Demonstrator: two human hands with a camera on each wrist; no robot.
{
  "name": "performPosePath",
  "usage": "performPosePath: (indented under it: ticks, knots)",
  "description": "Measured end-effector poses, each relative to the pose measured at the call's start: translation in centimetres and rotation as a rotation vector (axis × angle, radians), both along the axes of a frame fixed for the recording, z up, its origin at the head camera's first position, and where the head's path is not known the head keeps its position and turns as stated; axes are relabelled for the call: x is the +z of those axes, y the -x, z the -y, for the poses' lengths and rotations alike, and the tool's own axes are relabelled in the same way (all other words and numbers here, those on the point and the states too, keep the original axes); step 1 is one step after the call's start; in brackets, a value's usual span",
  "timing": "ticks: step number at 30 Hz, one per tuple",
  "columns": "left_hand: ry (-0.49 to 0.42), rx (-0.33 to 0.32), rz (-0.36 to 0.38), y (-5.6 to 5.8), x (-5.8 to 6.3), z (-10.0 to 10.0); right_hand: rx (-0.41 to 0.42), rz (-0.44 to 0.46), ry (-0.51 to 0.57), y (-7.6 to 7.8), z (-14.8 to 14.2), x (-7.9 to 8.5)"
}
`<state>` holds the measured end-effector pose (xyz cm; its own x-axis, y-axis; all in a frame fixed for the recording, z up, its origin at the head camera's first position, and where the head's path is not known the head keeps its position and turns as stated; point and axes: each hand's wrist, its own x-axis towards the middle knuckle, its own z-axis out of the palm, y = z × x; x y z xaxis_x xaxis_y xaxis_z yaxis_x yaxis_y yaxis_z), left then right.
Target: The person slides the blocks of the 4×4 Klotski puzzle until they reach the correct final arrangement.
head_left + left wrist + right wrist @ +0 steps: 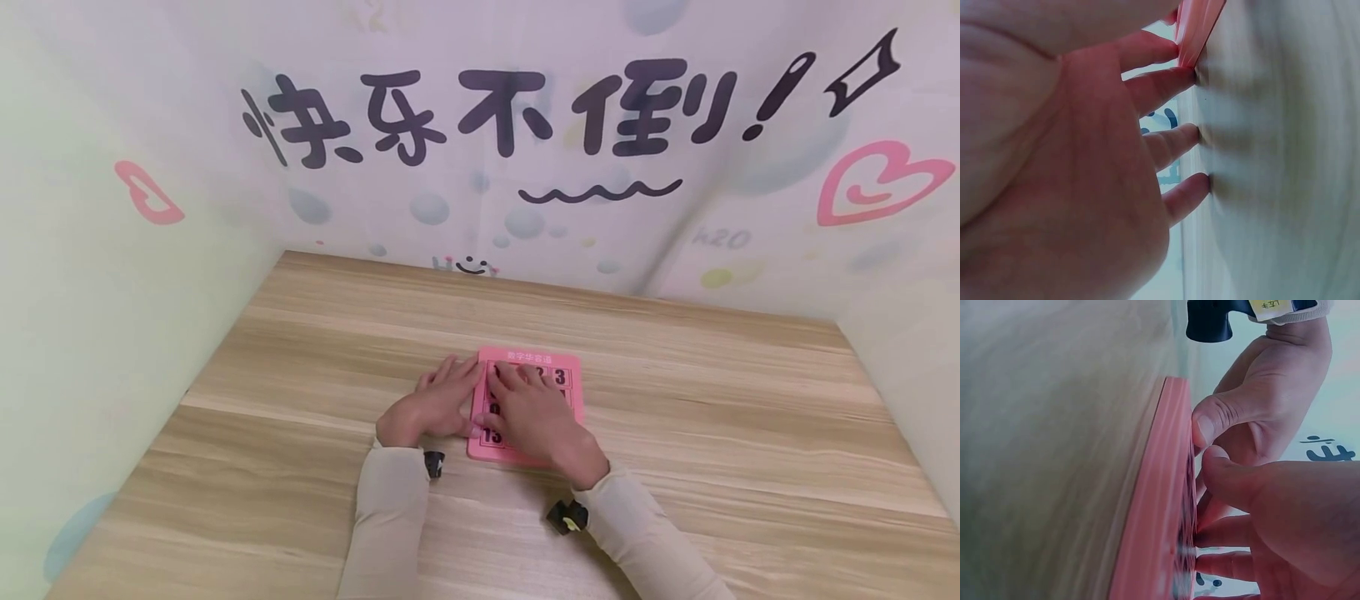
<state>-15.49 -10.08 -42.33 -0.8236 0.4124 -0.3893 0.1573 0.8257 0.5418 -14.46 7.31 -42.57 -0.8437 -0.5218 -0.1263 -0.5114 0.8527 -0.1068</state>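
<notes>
A pink number slide puzzle (pixel 567 360) lies flat on the wooden table, with black-printed tiles such as 3 and 13 visible. My left hand (pixel 442 402) is at its left side. In the left wrist view, two fingers touch the puzzle's edge (pixel 1194 31), while the others rest on the table. The left thumb (pixel 1210 422) presses the near-left rim in the right wrist view. Over the tiles spreads my right hand (pixel 536 417), its fingertips down on the board's face. That hand hides most of the middle and lower right tiles.
The wooden tabletop (pixel 712 417) extends around the puzzle. A printed cloth wall (pixel 480 217) with large black characters stands behind it, and pale walls flank both sides. Black wrist cameras (pixel 567 517) sit below the wrists.
</notes>
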Motion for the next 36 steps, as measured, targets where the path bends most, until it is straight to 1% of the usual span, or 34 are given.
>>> performPosePath:
  ticks: [5, 8, 10, 19, 24, 28, 36]
  knots:
    - [-0.007, 0.0, -0.001, 0.0, -0.2, 0.1, -0.024, 0.033, 0.001, 0.1, -0.4, 0.7]
    - [-0.016, 0.007, -0.004, 0.0, -0.3, 0.2, -0.053, 0.06, -0.011, 0.4, -1.1, 1.4]
    - [-0.02, 0.011, -0.004, 0.0, -0.3, 0.2, -0.062, 0.062, -0.018, 0.5, -1.6, 1.8]
    - [-0.038, 0.02, -0.002, -0.2, -0.1, 0.2, -0.09, 0.1, -0.058, 0.9, -3.8, 3.2]
    - [-0.038, 0.02, -0.001, -0.2, -0.1, 0.2, -0.086, 0.118, -0.081, 0.8, -4.6, 3.5]
    - [-0.032, 0.025, 0.004, -0.2, 0.1, 0.1, -0.079, 0.132, -0.078, 0.7, -5.0, 3.4]
    - [-0.043, 0.028, 0.005, -0.2, 0.2, 0.1, -0.036, 0.115, -0.075, 0.8, -5.2, 3.1]
